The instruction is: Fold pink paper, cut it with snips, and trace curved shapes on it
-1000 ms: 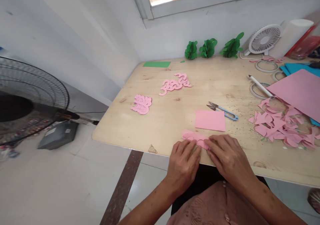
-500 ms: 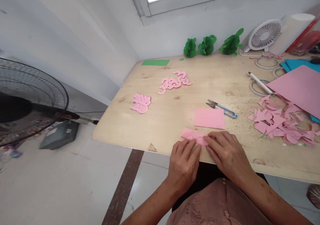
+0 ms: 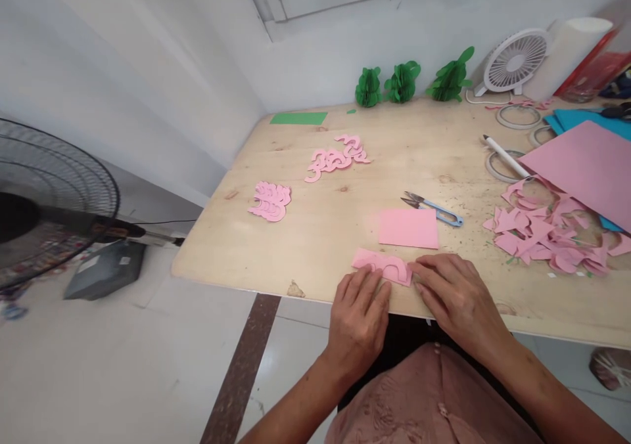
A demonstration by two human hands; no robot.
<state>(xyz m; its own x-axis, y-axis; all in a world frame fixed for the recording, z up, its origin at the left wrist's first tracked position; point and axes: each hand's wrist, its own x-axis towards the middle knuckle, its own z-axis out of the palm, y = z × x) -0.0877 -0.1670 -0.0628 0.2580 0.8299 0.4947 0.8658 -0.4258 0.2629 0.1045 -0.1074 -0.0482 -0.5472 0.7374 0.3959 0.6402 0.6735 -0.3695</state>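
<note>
A pink paper strip [image 3: 361,255] lies near the table's front edge, with a wavy pink paper cutout [image 3: 397,265] on top of it. The fingertips of my left hand [image 3: 359,309] hold the cutout's lower left part down on the strip and hide some of it. At the right end, the thumb and forefinger of my right hand [image 3: 451,293] close at the strip's edge. Just beyond lies a pink paper rectangle [image 3: 408,228], partly over blue-handled thread snips [image 3: 446,216].
Wavy pink cutouts [image 3: 331,159] and a neat pink stack [image 3: 271,201] lie to the left. Pink scraps [image 3: 547,234], a white pen [image 3: 507,157] and tape rolls [image 3: 517,116] are at right. Green paper figures [image 3: 401,83] and a small fan [image 3: 515,63] stand along the wall.
The wavy cutout has shifted on the strip, so its curved band now stands out clearly. My right fingers have moved slightly off the strip's right end. The view has shifted a little.
</note>
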